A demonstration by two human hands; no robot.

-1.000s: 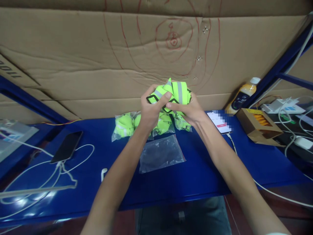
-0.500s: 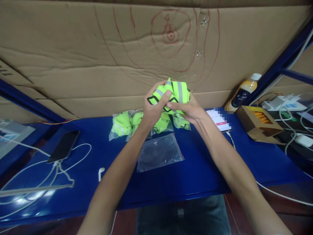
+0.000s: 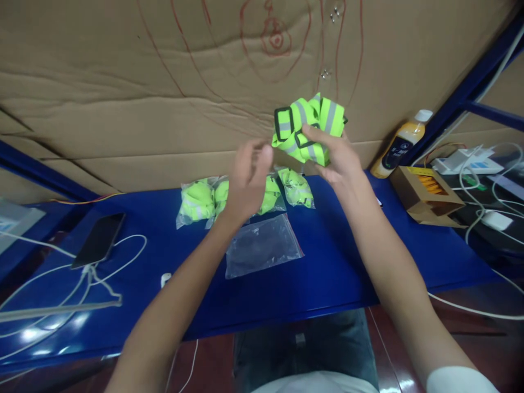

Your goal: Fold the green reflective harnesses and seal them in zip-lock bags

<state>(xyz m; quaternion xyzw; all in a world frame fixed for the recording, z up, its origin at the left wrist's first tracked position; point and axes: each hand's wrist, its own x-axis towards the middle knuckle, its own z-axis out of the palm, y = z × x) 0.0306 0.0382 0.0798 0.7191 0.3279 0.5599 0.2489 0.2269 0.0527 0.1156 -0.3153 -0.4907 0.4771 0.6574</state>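
Observation:
My right hand (image 3: pixel 341 153) grips a folded reflective strap (image 3: pixel 307 123), neon yellow-green with grey stripes and black buckles, raised above the back of the table. My left hand (image 3: pixel 249 177) is just left of the strap, apart from it, slightly blurred, with fingers loosely bent and nothing visible in them. Below the hands, an empty clear zip bag (image 3: pixel 262 248) lies flat. Behind it sit several clear bags of similar yellow-green straps, including one at the left (image 3: pixel 197 201) and one at the right (image 3: pixel 297 188); my left hand partly covers the middle ones.
A cardboard wall (image 3: pixel 123 120) stands behind the blue table (image 3: pixel 327 273). At the left are a phone (image 3: pixel 99 240), white cables and a white earphone (image 3: pixel 165 279). At the right are a bottle (image 3: pixel 401 144), an open cardboard box (image 3: pixel 428 196) and a white charger (image 3: pixel 496 219).
My left hand has let go of the strap and moved down and left. My right hand has lifted the strap up and to the right, and its buckles now face me more.

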